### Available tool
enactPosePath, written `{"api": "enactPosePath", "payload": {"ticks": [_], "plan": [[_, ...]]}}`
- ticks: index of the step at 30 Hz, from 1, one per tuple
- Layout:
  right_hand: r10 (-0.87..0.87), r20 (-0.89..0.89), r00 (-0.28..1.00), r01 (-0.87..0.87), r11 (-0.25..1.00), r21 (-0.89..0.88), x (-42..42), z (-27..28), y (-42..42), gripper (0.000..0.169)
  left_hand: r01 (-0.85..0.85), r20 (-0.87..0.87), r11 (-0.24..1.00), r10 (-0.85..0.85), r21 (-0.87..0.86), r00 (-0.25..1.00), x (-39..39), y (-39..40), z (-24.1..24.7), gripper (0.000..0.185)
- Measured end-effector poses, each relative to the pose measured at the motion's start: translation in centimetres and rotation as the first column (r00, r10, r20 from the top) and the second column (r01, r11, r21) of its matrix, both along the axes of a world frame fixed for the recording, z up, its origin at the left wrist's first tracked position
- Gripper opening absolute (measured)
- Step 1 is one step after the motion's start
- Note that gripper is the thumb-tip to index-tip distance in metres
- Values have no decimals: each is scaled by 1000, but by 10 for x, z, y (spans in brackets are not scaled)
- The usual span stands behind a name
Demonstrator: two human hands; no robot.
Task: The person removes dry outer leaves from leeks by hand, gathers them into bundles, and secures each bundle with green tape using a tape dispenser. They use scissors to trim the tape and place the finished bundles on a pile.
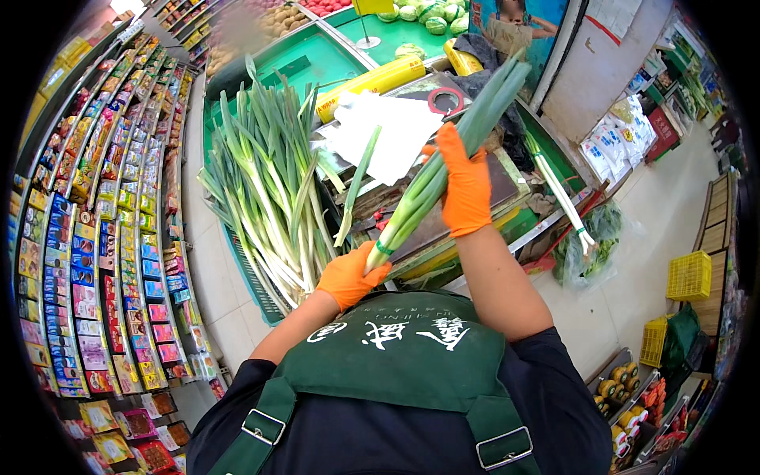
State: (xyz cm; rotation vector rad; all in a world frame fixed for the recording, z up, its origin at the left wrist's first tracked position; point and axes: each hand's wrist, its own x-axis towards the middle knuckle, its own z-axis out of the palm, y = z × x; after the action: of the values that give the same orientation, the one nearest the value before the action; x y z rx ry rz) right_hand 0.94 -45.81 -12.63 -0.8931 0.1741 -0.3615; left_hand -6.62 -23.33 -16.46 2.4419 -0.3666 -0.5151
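Both my hands wear orange gloves and hold one bundle of green onions (415, 199), which slants up to the right. My left hand (354, 277) grips the white stem end, just below a green band. Around the leaves higher up, my right hand (462, 181) is closed. A large pile of loose green onions (270, 178) lies to the left in a green plastic crate (261, 306). One loose green leaf (360, 184) lies beside the bundle, near white sheets (392, 133). At the right, more green onions (559, 187) rest across the stand's edge.
A roll of yellow-printed wrap (371, 89) and a roll of red tape (445, 101) lie behind the bundle. Cabbages (436, 25) sit in a green bin at the back. Shelves of packaged snacks (107, 225) stand left. A plastic bag of greens (591, 249) hangs right of the stand.
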Motion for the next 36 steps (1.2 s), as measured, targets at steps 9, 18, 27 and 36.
{"api": "enactPosePath", "payload": {"ticks": [9, 18, 27, 36], "plan": [[561, 302, 771, -597, 801, 38, -37, 49, 17, 51, -235, -357, 322, -926, -917, 122, 73, -4, 10, 99], [519, -64, 853, -512, 805, -299, -42, 0, -46, 36, -138, -508, 649, -426, -748, 749, 80, -12, 78, 50], [523, -233, 820, -510, 482, -713, -84, 13, -11, 29, 202, -328, 866, -375, -457, 867, 68, -28, 51, 61], [732, -141, 667, -675, 512, -531, -99, 29, -16, 54, 77, -388, 907, -253, -415, 886, 66, -8, 64, 52]]}}
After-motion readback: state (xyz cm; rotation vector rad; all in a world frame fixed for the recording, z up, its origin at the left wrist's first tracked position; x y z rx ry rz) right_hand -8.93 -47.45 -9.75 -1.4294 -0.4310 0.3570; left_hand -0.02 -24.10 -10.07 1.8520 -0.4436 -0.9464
